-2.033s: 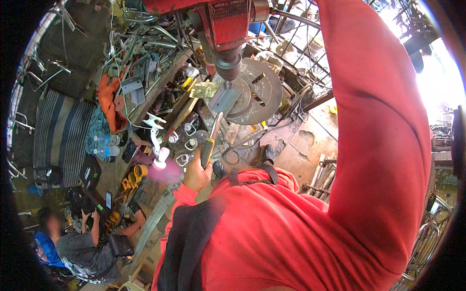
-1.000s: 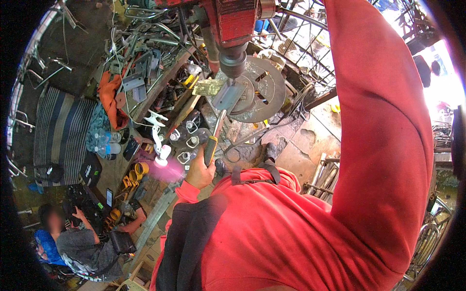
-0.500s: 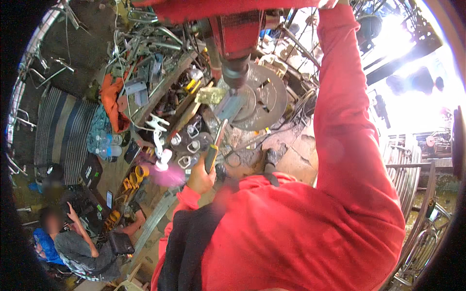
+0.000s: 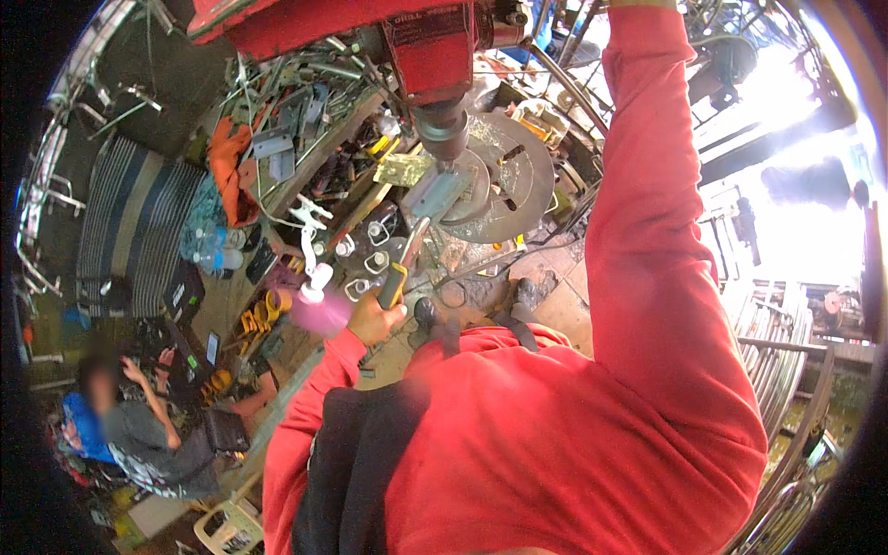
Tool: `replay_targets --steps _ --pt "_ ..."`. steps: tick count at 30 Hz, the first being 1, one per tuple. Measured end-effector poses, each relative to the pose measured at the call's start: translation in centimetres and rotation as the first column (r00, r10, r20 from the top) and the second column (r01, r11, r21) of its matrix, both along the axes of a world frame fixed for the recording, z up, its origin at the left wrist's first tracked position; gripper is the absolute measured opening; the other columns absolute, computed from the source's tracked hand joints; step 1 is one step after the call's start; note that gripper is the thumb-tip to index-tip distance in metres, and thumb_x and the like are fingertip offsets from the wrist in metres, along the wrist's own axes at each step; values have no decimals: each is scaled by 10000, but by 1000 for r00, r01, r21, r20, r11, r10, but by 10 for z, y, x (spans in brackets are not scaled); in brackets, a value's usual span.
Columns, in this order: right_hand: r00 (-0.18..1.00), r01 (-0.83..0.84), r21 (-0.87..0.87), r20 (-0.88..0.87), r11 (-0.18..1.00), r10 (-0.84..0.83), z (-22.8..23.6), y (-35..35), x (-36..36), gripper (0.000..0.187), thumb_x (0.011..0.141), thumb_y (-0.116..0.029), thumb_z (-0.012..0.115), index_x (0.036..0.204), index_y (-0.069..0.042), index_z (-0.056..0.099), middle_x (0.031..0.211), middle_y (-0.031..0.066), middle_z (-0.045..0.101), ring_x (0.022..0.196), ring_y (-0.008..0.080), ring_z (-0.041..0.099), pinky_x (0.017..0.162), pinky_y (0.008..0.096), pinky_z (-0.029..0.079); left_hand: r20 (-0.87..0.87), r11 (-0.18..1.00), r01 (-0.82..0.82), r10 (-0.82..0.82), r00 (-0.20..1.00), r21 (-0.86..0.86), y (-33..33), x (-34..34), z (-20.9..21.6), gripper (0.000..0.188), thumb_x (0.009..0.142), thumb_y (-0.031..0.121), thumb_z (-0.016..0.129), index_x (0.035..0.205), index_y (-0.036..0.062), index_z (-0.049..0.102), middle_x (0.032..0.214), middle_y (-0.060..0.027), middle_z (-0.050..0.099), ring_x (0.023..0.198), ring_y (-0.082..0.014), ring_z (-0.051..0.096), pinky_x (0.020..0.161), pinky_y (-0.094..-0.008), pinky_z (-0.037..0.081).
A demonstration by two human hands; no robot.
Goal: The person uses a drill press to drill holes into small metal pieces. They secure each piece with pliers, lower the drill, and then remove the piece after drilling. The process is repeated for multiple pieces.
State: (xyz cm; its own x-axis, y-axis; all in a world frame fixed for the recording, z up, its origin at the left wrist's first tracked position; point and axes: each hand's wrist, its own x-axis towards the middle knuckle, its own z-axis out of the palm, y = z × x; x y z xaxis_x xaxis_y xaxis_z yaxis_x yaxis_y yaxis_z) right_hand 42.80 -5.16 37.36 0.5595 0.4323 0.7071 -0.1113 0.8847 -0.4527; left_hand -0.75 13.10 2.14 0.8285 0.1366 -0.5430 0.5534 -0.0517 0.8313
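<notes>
I classify these premises as a workshop for metalwork. Principal evidence: a red drill press (image 4: 430, 60) stands directly before me, its chuck (image 4: 442, 129) above a round, slotted metal tabletop (image 4: 529, 180) bearing a flat metal piece (image 4: 433, 192). To my left I note a tangled heap of metal offcuts and tubing (image 4: 310, 88), loosely piled behind a long wooden board (image 4: 347, 120). To my right I record upright metal rods (image 4: 772, 319) stored close together, with bent shiny tubes (image 4: 786, 490) near them. Capped plastic jugs (image 4: 385, 254) stand beside the machine. The floor (image 4: 567, 310) is stained and worn. Storage throughout is crowded and untidy.
</notes>
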Motion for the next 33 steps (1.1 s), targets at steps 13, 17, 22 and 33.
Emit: replay_targets --steps 13,17,22,33 --pt "993 97 61 -75 993 -92 -3 0 -12 412 988 -457 474 695 -180 392 520 -80 256 373 47 207 316 202 161 -85 882 -2 -43 995 -472 17 11 14 207 726 87 715 837 68 542 670 -15 533 525 -97 480 498 -242 360" --pt "989 139 38 -58 990 -136 0 -4 -8 413 989 -458 470 693 -180 391 520 -80 256 374 47 208 315 203 161 -105 940 20 -59 993 -342 20 15 10 172 688 66 691 785 60 548 621 -14 516 476 -97 458 441 -259 347" --pt "986 159 -2 -59 987 -158 -4 -4 -9 416 991 -459 465 692 -181 389 519 -79 255 374 48 209 315 203 162 -107 954 17 -52 993 -301 21 16 9 152 694 58 677 769 44 546 581 -2 492 447 -76 436 418 -251 342" --pt "986 147 9 -78 989 -146 -13 1 -16 421 994 -462 454 688 -182 385 518 -77 255 375 50 211 313 204 163 -125 954 -18 -20 992 -298 19 17 11 157 684 51 685 755 55 545 583 -2 501 449 -79 443 420 -244 346"
